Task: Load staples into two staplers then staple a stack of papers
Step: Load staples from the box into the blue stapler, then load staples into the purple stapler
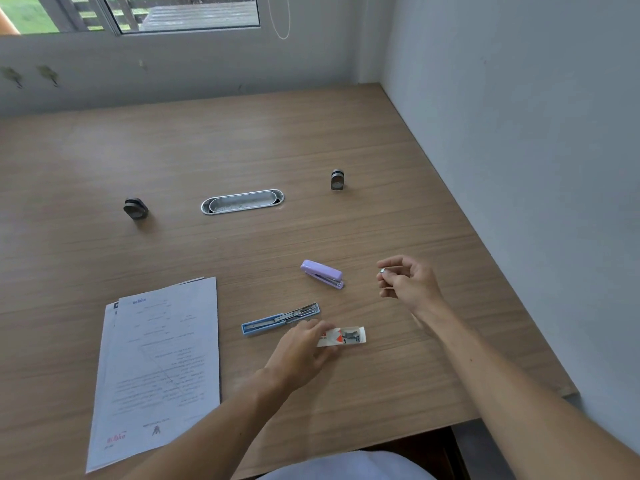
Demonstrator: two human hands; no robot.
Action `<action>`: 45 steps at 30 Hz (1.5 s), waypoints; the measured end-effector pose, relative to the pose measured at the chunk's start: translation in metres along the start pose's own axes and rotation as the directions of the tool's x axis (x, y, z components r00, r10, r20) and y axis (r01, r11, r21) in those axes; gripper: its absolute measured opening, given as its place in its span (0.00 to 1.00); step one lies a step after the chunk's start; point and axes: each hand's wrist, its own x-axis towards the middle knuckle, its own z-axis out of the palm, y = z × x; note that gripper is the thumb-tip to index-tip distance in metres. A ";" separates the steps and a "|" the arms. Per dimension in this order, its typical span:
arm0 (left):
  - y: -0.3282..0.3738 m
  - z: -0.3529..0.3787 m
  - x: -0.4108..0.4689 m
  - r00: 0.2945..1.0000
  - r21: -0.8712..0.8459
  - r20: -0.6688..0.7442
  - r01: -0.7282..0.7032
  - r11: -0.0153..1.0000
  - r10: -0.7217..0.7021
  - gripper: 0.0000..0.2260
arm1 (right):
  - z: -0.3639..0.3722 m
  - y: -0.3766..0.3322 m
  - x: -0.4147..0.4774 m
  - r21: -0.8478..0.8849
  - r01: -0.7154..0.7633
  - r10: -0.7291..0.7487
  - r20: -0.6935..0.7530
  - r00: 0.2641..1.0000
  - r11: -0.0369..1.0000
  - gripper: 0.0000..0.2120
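Observation:
A blue stapler (277, 320) lies opened flat on the wooden desk (242, 140), its metal channel facing up. A purple stapler (322, 274) lies closed behind it. A small white and red staple box (349, 336) rests open near the blue stapler, with staples showing at its right end. My left hand (304, 355) lies on the box's left part, fingers touching it. My right hand (408, 280) hovers to the right of the purple stapler, pinching a small strip of staples (382, 270) between thumb and fingers. A stack of printed papers (159, 368) lies at the front left.
A metal oval cable tray (242, 201) is set into the desk's middle. Two dark clamp fittings (135, 208) (337, 180) stand on either side of it. A wall runs along the desk's right edge; a window sits behind.

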 end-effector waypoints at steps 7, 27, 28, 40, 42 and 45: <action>-0.015 0.014 -0.003 0.998 0.111 0.056 -0.019 0.994 0.013 0.24 | 0.005 0.008 0.003 0.017 -0.103 0.102 0.053 0.993 0.995 0.04; -0.060 -0.027 0.013 0.974 0.127 -0.063 0.226 0.966 -0.219 0.09 | 0.036 0.026 0.011 0.025 -0.243 0.234 0.189 0.954 0.970 0.04; -0.058 -0.028 0.013 0.980 0.128 -0.063 0.196 0.972 -0.190 0.08 | 0.037 0.025 0.010 0.013 -0.227 0.220 0.202 0.955 0.974 0.05; -0.039 -0.062 0.012 0.979 0.095 -0.199 0.062 0.994 -0.042 0.06 | 0.057 0.006 0.004 -0.176 -0.014 0.067 0.303 0.950 0.984 0.04; -0.039 -0.065 0.012 0.975 0.092 -0.217 0.056 0.994 -0.035 0.06 | 0.061 0.003 0.003 -0.184 0.012 0.045 0.300 0.953 0.983 0.05; -0.038 -0.071 0.011 0.973 0.088 -0.229 0.052 0.995 -0.031 0.06 | 0.066 -0.001 0.001 -0.185 0.039 0.018 0.296 0.955 0.982 0.05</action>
